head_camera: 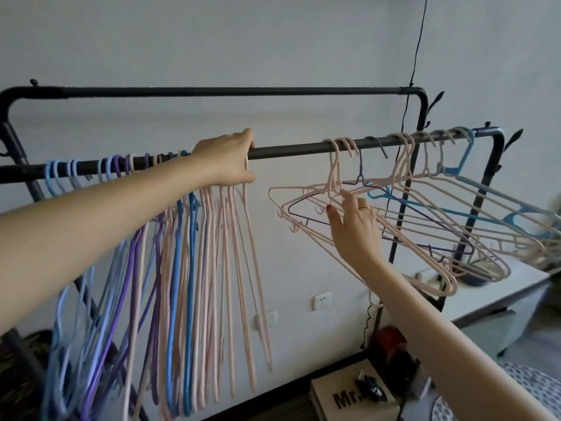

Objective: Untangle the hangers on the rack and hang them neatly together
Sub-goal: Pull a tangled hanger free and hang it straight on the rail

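Note:
A black rack bar (291,148) runs across the view. On its left half hang several pink, blue and purple hangers (194,268) packed side by side, edge-on to me. My left hand (227,159) rests on the bar at the right end of that row, fingers curled over the bar and over the hook of the last pink hanger. To the right, a tangled bunch of pink, purple and blue hangers (425,214) hangs tilted and interlocked. My right hand (353,226) reaches up into that bunch, fingers pinching the neck of the nearest pink hanger (306,196).
A second, higher black bar (230,92) runs behind. A black cable (416,56) drops from above at the right. A white table (491,287) stands at the right, a cardboard box (349,393) on the floor, wall sockets (321,300) behind.

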